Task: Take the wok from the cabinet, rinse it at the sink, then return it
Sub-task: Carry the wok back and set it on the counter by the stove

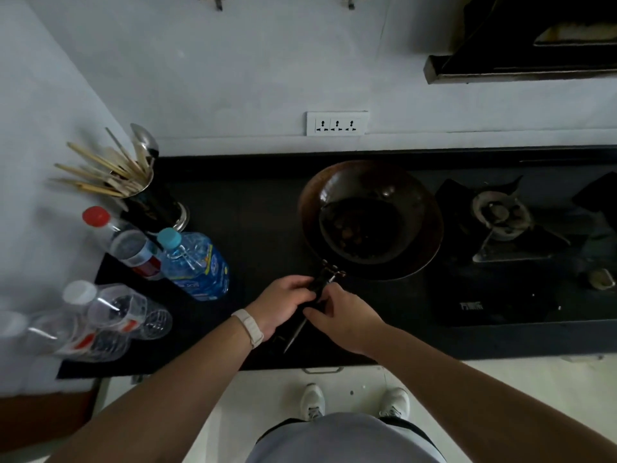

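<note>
Stands at a black countertop [250, 228] and grips the wok [370, 195] by its long dark handle [319, 289], both hands clasped on it just below frame centre. Wraps the left hand [283, 302], pale wristband [248, 327] on the wrist, round the handle from 9 o'clock; curls the right hand [347, 315] onto it from 3 o'clock, thumb laid against the shaft. Has the wok over the countertop at 1 o'clock from the hands, rim brownish, with what looks like a smaller dark pan [364, 232] nested inside; cannot tell whether it rests on the surface or hangs just clear of it. Shows a gas burner [500, 212] at 3 o'clock of the wok, a triple wall socket [337, 123] at 12 o'clock and a range hood [534, 45] at 1 o'clock. Lines up at 9 o'clock a chopstick holder [143, 192], a red-capped bottle [123, 242], a blue bottle [197, 262] and clear bottles [100, 322]. Plants white shoes [312, 401] at 6 o'clock
</note>
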